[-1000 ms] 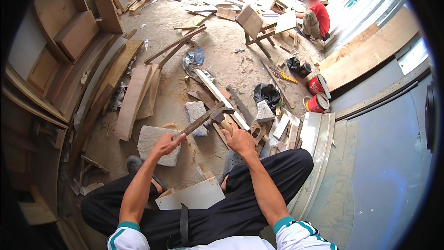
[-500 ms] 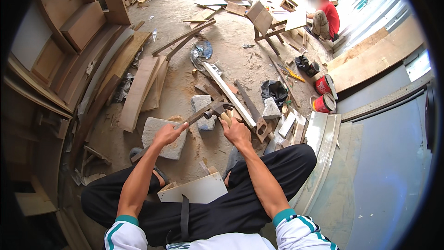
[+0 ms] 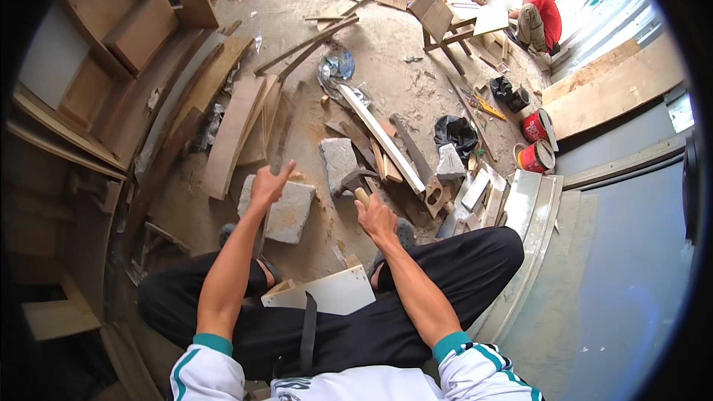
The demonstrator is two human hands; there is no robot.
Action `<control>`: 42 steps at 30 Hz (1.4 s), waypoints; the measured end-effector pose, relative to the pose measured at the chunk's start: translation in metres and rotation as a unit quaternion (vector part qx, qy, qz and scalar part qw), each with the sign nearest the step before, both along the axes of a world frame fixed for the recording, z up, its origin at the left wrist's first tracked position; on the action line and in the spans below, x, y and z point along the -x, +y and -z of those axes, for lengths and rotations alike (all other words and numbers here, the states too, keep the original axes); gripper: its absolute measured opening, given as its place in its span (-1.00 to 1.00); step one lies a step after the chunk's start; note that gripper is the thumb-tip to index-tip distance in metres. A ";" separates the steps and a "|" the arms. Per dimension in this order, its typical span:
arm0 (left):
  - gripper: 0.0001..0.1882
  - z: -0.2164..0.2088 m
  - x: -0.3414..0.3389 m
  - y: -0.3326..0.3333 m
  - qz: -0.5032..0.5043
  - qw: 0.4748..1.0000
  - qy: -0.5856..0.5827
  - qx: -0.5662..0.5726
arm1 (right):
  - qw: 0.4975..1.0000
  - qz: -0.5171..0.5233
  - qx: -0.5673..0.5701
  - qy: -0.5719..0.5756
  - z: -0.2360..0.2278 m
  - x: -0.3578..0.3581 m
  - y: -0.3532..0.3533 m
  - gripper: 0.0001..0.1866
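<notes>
Over blocks (image 3: 290,215), R grip (image 3: 377,220) holds dark hammer (image 3: 352,180) w/ pale hdl (image 3: 362,197); L grip (image 3: 269,187), stick (image 3: 281,138).

Dark-headed hammer (image 3: 353,183), pale handle, held aslant, blurred brown wooden strip (image 3: 280,136) to its left

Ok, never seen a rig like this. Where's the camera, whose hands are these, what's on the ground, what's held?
There's no machine: these are a seated person's own bare hands. The camera is worn on the head, the left one of a pair, looking down. Its fisheye lens bends straight edges near the rim.

The left hand holds a dark wooden strip, somewhat blurred. The right hand grips a hammer by its pale handle.

On the ground ahead lie two rough grey blocks, a long white strip, a handsaw and a black plastic bag. Farther off, another person in a red shirt crouches.
</notes>
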State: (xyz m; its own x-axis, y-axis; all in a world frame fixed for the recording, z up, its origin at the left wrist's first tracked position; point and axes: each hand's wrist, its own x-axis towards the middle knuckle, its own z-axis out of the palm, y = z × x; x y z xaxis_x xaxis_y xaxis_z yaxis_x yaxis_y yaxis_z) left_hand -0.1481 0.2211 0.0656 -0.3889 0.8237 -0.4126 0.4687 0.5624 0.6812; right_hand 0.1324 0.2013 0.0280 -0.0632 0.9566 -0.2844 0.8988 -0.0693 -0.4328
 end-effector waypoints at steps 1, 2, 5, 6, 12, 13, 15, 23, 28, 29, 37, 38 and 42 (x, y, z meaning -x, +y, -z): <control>-0.45 0.006 0.002 -0.004 -0.007 1.000 -0.001 -0.008 | 1.000 -0.013 0.012 -0.005 -0.001 -0.005 -0.007 -0.50; -0.50 0.016 0.005 -0.006 -0.024 0.999 -0.026 -0.015 | 1.000 -0.011 0.024 -0.013 0.001 -0.007 -0.010 -0.49; -0.67 0.050 -0.001 -0.012 -0.058 0.994 -0.097 -0.011 | 0.996 0.013 0.078 -0.040 0.012 -0.025 -0.014 -0.46; -0.68 0.060 -0.008 -0.016 -0.068 0.988 -0.135 -0.010 | 0.995 0.018 0.092 -0.044 0.017 -0.032 -0.016 -0.46; -0.74 0.116 -0.049 -0.050 -0.120 0.964 -0.237 0.024 | 0.979 -0.032 0.202 -0.022 0.061 -0.041 -0.027 -0.43; -0.69 0.123 -0.049 -0.054 -0.112 0.972 -0.201 0.040 | 0.972 -0.063 0.225 -0.024 0.072 -0.039 -0.024 -0.44; -0.63 0.130 -0.045 -0.058 -0.034 0.997 -0.026 0.066 | 0.958 -0.106 0.263 -0.041 0.090 -0.033 -0.020 -0.47; -0.55 0.167 -0.013 -0.073 0.060 0.986 0.151 0.042 | 0.917 -0.045 0.388 0.081 0.152 -0.031 -0.017 -0.56; -0.48 0.178 -0.019 -0.070 0.084 0.978 0.175 0.078 | 0.972 0.052 0.218 0.076 0.187 -0.037 0.016 -0.64; -0.46 0.181 -0.018 -0.069 0.085 0.977 0.172 0.088 | 0.976 0.101 0.175 0.086 0.193 -0.035 0.024 -0.66; -0.35 0.175 -0.008 -0.050 0.081 0.979 0.087 0.164 | 0.970 0.227 0.069 0.055 0.228 -0.002 0.058 -0.78; -0.34 0.177 -0.004 -0.050 0.075 0.978 0.081 0.177 | 0.970 0.230 0.062 0.055 0.233 0.003 0.055 -0.79; -0.31 0.187 0.006 -0.044 0.066 0.972 0.067 0.215 | 0.971 0.220 0.066 0.064 0.231 0.011 0.054 -0.79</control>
State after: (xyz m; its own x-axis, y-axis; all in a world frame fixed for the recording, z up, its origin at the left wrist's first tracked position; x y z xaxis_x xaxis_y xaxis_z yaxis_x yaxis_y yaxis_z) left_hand -0.1544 0.1768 -0.1217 -0.3651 0.6325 -0.6831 0.6239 0.7109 0.3247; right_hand 0.1218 0.2555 -0.2027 0.2999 0.8548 -0.4235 0.7087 -0.4968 -0.5010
